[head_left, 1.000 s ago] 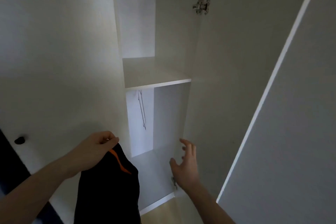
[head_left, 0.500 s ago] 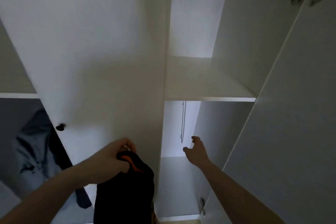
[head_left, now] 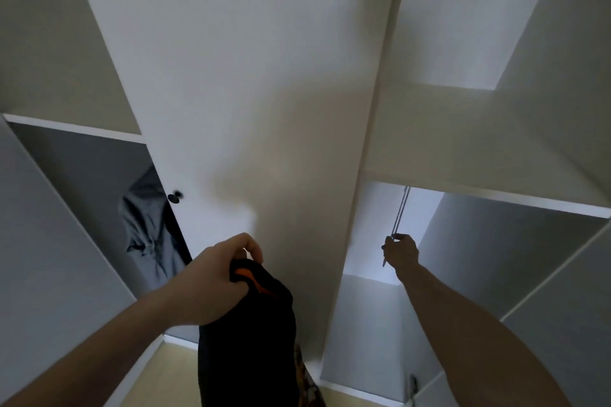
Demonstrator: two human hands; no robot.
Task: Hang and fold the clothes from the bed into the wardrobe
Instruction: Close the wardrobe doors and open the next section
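Observation:
My left hand grips the top of a black garment with an orange mark, which hangs down in front of the closed white wardrobe door. My right hand reaches into the open right compartment and pinches the lower end of a thin metal hanger that hangs under the shelf.
A grey garment hangs in the open left compartment beside the door's black knob. An open door panel stands at the right. Yellowish floor shows at the bottom.
My right hand rose from the compartment's back and took hold of the hanger. The view shifted right and closer. My left hand kept the garment.

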